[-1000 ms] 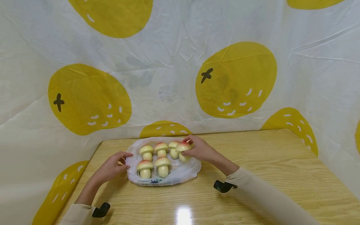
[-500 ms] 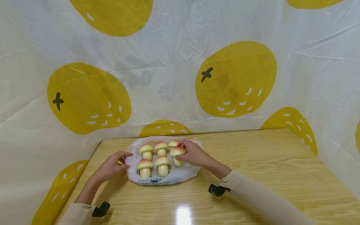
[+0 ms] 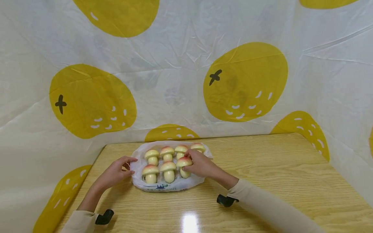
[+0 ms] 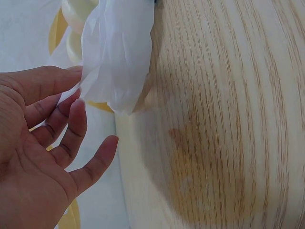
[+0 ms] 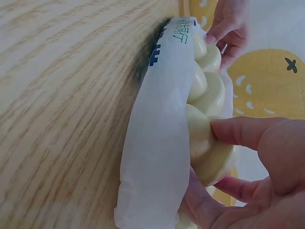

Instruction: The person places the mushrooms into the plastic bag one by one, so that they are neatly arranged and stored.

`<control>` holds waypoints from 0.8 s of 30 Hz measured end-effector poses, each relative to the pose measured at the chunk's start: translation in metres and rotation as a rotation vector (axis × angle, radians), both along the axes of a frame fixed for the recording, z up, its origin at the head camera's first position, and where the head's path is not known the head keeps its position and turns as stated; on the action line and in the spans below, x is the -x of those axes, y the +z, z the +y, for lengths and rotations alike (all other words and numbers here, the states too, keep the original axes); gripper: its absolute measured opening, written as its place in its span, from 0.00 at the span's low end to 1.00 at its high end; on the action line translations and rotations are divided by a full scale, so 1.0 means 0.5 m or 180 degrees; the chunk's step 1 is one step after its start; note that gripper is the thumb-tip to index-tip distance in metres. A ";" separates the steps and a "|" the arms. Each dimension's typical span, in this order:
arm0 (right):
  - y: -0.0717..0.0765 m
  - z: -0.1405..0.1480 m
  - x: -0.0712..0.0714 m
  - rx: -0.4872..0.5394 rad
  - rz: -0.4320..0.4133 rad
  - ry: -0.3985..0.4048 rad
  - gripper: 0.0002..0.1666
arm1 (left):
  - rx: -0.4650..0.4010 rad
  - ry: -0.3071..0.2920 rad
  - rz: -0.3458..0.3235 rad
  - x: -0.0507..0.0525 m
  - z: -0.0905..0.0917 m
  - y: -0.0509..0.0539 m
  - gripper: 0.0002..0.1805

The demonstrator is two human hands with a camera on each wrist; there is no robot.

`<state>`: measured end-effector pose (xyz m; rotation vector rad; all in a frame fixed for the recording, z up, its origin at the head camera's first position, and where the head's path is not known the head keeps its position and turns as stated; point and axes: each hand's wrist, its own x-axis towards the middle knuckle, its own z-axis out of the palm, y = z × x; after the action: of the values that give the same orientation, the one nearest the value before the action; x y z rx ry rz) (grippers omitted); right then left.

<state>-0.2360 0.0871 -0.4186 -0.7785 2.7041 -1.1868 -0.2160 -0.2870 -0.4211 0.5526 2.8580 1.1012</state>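
Note:
A white plastic bag (image 3: pixel 186 187) with printed lettering lies on the table, and several toy mushrooms with yellow-and-red caps rest on it in two rows. At its left edge, my left hand (image 3: pixel 115 171) pinches the plastic; the left wrist view has the bag's edge (image 4: pixel 119 52) between thumb and fingers. My right hand (image 3: pixel 204 165) grips a mushroom (image 3: pixel 183 161) at the right end of the front row, beside another front mushroom (image 3: pixel 168 171). In the right wrist view my thumb and fingers are round this mushroom (image 5: pixel 200 138), low against the bag; its underside is hidden.
The wooden table (image 3: pixel 262 168) extends to the right and in front of the bag. Behind it hangs a white cloth (image 3: pixel 175 84) with large yellow fruit prints. Each wrist has a black device (image 3: pixel 105 217) on it.
My right hand has carried its mushroom left and down into the front row. A back-row mushroom at the far right, covered by the hand before, now shows. The left hand stays put.

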 end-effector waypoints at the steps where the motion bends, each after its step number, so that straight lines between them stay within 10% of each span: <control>1: 0.000 0.000 -0.001 -0.0011 0.0013 0.0005 0.28 | 0.0003 0.0002 0.0000 0.000 0.000 0.000 0.22; 24: 0.007 0.008 -0.007 -0.0519 0.0367 -0.0066 0.22 | 0.0008 -0.0032 0.0050 -0.001 0.002 -0.001 0.23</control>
<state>-0.2326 0.0912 -0.4153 -0.8214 2.8635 -0.9369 -0.2157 -0.2857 -0.4214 0.5773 2.8661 1.0966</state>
